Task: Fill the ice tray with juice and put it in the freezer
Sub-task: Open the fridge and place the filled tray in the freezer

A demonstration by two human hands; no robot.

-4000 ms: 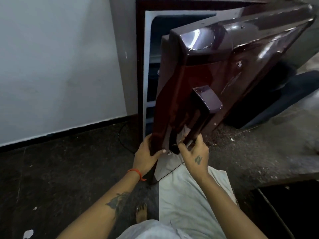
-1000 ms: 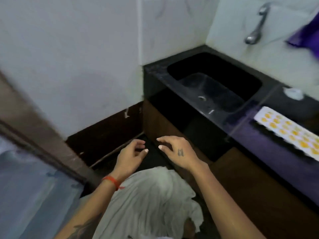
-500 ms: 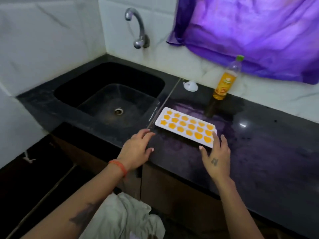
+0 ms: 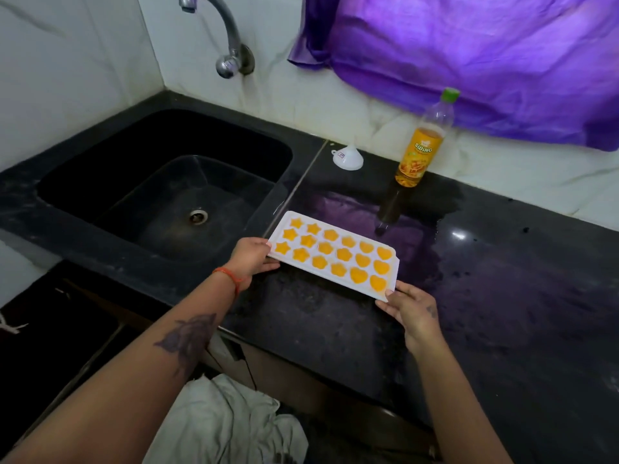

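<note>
A white ice tray point(image 4: 392, 266) lies on the black counter point(image 4: 502, 313), right of the sink. Its star and heart cells are full of orange juice. My left hand point(image 4: 251, 261) grips the tray's left short end, thumb under the near corner. My right hand point(image 4: 410, 306) holds the tray's near right corner with its fingertips. A juice bottle point(image 4: 423, 142) with a green cap, partly full, stands upright behind the tray by the wall. The freezer is out of view.
A black sink point(image 4: 160, 192) with a chrome tap point(image 4: 227, 38) lies to the left. A small white funnel point(image 4: 348, 157) rests mouth down near the bottle. Purple cloth point(image 4: 469, 55) hangs on the wall above. The counter's front edge runs below my hands.
I turned from the fridge door to the counter. Both hands, empty and hovering half a second ago, have moved forward and taken hold of the tray's two ends.
</note>
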